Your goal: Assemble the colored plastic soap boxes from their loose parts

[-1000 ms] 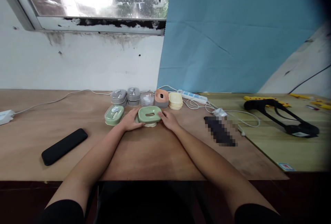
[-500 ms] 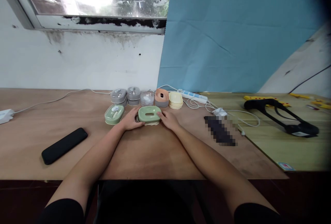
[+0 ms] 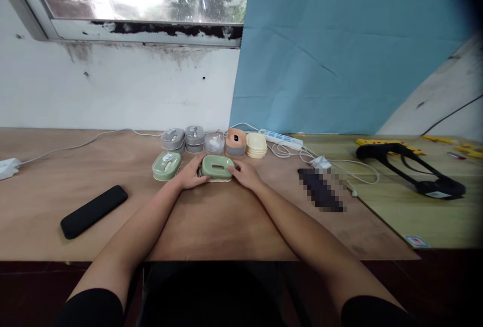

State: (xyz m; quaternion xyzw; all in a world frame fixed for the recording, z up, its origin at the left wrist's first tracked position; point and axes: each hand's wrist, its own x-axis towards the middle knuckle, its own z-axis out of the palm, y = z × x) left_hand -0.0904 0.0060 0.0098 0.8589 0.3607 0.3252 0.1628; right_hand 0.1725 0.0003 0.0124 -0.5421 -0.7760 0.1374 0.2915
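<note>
Toward the far edge of the brown wooden table (image 3: 226,229), the person's left hand (image 3: 191,174) and right hand (image 3: 245,173), fingers curled, hold opposite ends of a slotted green oval plastic piece (image 3: 218,161), now lower over the pale rim (image 3: 221,180) beneath, apparently nearly seated.

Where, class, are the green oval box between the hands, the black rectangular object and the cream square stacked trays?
Green oval box (image 3: 218,171), head view: top, near its slot.
Black rectangular object (image 3: 94,212), head view: upper face.
Cream square stacked trays (image 3: 256,144), head view: topmost tray.
</note>
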